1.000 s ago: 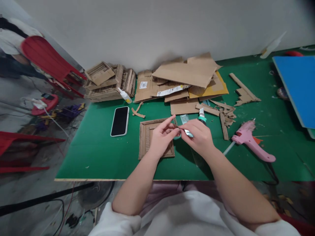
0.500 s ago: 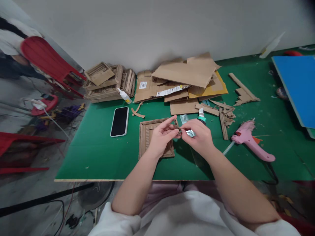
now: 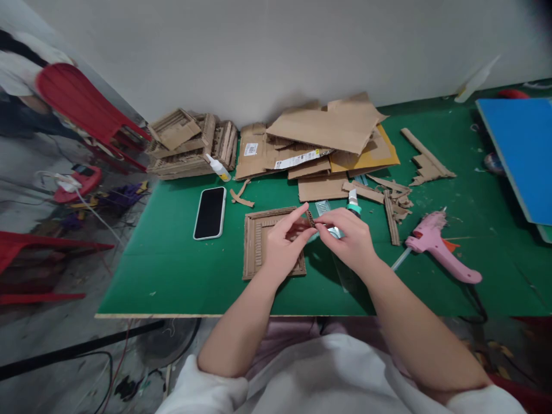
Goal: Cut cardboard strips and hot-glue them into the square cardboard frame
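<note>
Between both hands is a small corrugated cardboard strip, its fluted edge facing up. My left hand pinches it between thumb and fingers, with the index finger along its far end. The fingertips of my right hand close on its near end. Beneath my left hand lies a square cardboard frame with ridged inner strips, partly covered by that hand. Just beyond my right hand is a utility knife with a teal and white body, its lower part hidden.
A phone and a glue bottle lie to the left. Behind are stacked cardboard frames and cardboard sheets. Cardboard scraps, a pink glue gun and a blue board are on the right.
The cardboard strip has turned slightly between my fingers, and its lower bent part no longer shows. Both hands stay nearly in place, with the fingertips shifted a little.
</note>
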Demonstrator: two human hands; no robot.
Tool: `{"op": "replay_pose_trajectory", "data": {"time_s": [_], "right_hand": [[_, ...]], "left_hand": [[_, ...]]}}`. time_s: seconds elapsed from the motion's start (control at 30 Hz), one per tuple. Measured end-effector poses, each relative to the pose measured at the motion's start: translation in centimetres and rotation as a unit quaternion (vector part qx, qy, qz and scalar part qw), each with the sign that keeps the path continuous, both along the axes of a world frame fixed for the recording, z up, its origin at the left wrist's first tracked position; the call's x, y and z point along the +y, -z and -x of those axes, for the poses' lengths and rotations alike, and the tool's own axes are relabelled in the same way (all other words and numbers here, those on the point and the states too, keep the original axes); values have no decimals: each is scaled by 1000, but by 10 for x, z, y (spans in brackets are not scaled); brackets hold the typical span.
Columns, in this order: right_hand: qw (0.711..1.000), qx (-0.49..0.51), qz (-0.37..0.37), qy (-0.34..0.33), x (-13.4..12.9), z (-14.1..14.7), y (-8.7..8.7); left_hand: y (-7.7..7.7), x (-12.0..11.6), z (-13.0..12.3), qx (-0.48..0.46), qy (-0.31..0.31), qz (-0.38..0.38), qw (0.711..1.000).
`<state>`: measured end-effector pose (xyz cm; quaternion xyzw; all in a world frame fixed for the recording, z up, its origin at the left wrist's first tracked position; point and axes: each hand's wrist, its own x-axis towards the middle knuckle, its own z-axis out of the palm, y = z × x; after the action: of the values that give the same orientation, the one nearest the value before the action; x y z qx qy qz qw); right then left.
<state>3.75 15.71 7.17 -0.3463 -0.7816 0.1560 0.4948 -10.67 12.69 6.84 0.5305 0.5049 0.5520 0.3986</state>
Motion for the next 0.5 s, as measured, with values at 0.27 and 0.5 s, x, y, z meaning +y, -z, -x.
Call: {"op": "replay_pose_trajectory", "data": {"time_s": [0.27, 0.5], "right_hand": [[1000, -7, 7, -3, 2, -1, 1], [1000, -25, -15, 7, 2, -1, 2]], "left_hand": [[1, 0, 1, 53, -8, -21, 998], [0, 0, 0, 27, -10, 5, 1000]]}}
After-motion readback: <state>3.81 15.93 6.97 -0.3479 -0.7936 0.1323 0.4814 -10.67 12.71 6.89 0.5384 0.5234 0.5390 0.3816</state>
